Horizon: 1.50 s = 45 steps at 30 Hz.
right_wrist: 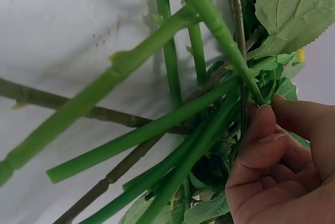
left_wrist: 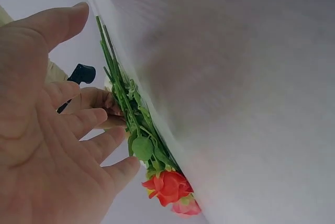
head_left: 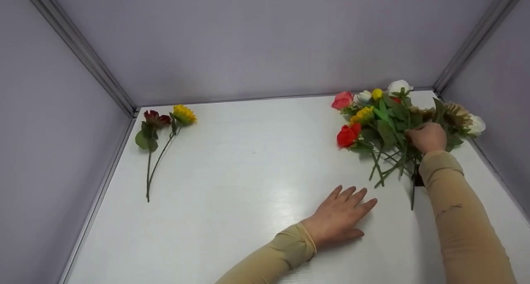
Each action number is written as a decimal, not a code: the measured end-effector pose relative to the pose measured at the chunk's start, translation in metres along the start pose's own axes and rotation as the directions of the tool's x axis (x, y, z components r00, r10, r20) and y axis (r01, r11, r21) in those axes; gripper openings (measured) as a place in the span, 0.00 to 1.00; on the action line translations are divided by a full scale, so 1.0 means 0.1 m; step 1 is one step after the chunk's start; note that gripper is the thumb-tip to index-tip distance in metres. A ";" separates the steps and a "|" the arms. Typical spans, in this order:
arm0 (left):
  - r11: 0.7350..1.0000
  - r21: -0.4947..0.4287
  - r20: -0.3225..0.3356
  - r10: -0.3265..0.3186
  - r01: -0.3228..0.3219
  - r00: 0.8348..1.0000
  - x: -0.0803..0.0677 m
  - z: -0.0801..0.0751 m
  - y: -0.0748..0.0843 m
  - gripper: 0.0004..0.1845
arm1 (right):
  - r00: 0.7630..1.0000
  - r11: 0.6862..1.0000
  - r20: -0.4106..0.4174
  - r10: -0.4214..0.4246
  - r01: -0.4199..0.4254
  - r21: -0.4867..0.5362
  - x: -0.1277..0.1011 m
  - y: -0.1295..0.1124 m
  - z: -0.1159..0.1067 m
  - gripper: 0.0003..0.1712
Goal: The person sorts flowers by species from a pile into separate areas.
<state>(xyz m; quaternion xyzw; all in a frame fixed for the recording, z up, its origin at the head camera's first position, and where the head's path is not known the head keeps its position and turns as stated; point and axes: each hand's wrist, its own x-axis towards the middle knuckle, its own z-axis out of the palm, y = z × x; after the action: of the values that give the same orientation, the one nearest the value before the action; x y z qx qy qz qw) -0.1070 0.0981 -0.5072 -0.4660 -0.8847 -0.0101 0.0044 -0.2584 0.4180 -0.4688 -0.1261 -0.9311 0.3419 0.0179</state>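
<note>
My right hand (head_left: 428,137) reaches into a pile of artificial flowers at the table's right side. In the right wrist view, its thumb and forefinger pinch a green flower stem (right_wrist: 225,41) among crossing stems and leaves; the other fingers are curled. The pile has a red rose (head_left: 348,135), a pink rose (head_left: 343,100), a yellow flower (head_left: 362,115), a beige sunflower (head_left: 456,114) and white blooms. My left hand (head_left: 337,217) lies palm down, fingers spread, close over the table in front of the pile and holds nothing.
On the left of the white table (head_left: 248,172) lie a dark red flower (head_left: 155,118) and a yellow sunflower (head_left: 184,114), their stems meeting at the lower ends. Grey panels (head_left: 269,39) stand behind the table and at both sides.
</note>
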 end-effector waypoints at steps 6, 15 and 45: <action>1.000 0.014 0.002 0.000 0.000 1.000 0.01 -0.01 0.02 0.45 | 0.999 0.999 0.028 0.043 -0.044 0.025 0.01 0.03 -0.03 0.23; 1.000 -0.014 0.007 0.006 -0.006 1.000 0.03 0.00 0.00 0.44 | 0.983 0.957 0.084 0.165 -0.180 0.226 0.03 0.06 -0.09 0.14; 0.178 -0.953 0.137 -0.469 0.246 0.872 -0.39 -0.11 -0.87 0.22 | 0.925 0.761 0.338 -0.171 -0.094 0.642 -0.83 -1.32 1.05 0.27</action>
<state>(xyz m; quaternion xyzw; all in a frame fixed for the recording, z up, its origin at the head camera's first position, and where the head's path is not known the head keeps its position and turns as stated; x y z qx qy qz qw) -0.1571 0.0167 -0.4977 -0.1490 -0.7769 -0.5802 -0.1941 -0.2202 0.2340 -0.4605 -0.0246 -0.7431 0.6594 -0.1115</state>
